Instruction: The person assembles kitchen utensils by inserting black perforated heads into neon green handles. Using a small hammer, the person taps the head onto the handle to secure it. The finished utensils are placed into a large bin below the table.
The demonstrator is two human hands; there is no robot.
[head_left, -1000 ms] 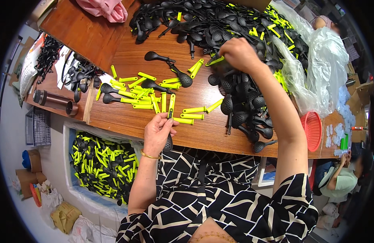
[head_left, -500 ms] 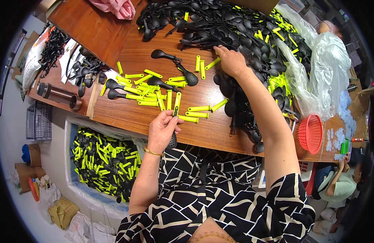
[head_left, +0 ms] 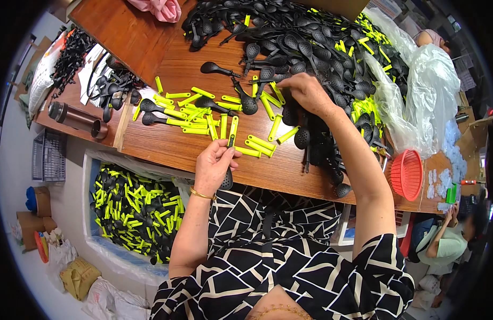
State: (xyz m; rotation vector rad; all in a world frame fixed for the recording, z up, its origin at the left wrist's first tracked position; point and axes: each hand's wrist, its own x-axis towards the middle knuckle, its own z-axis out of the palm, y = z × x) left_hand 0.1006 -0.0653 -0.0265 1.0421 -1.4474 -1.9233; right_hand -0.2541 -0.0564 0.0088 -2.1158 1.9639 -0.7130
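Black spoon (head_left: 226, 180) fore-aft, handle (head_left: 233, 128) away; left hand (head_left: 214, 164) pinching, right hand (head_left: 309, 93) grip unclear.

Spoon heap (head_left: 322, 54) behind handles (head_left: 223, 127)

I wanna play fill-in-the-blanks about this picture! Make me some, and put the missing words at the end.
1. The left hand holds a spoon whose bowl is coloured ____.
2. The bracelet is on the person's ____ wrist.
3. The basket has the colour ____.
4. The cloth at the top of the picture is ____.

Missing words: black; left; red; pink.
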